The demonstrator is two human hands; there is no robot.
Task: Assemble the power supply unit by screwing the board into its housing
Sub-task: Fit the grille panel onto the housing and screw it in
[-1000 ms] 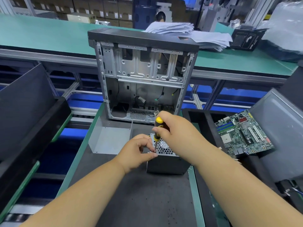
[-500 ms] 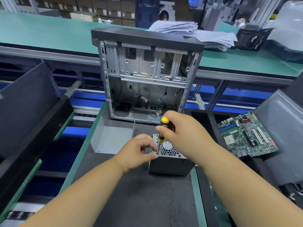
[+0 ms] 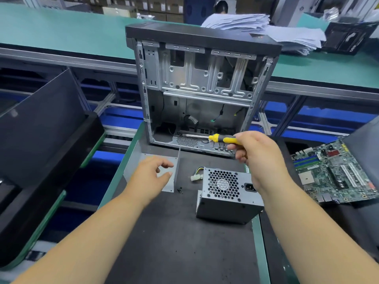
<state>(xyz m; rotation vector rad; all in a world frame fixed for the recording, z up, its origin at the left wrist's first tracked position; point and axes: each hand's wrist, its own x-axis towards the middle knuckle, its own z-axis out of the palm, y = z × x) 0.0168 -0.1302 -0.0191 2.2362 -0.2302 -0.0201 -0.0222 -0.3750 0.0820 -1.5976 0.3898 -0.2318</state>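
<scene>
An open PC case [image 3: 196,89] is standing at the far edge of the black work mat [image 3: 174,242], w/ the power supply unit [image 3: 227,193] sitting near the mat's right edge (fan grille up). The right hand [image 3: 254,152] is gripping a yellow-handled screwdriver [image 3: 217,138], shaft pointing left; the left hand [image 3: 151,173] is hovering empty, fingers loose, over a grey metal cover [image 3: 151,160]. Small screws [image 3: 180,190] are lying beside it.

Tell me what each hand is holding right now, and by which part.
The right hand grips the screwdriver by the back of its yellow-and-black handle, shaft pointing left. The left hand holds nothing.
</scene>
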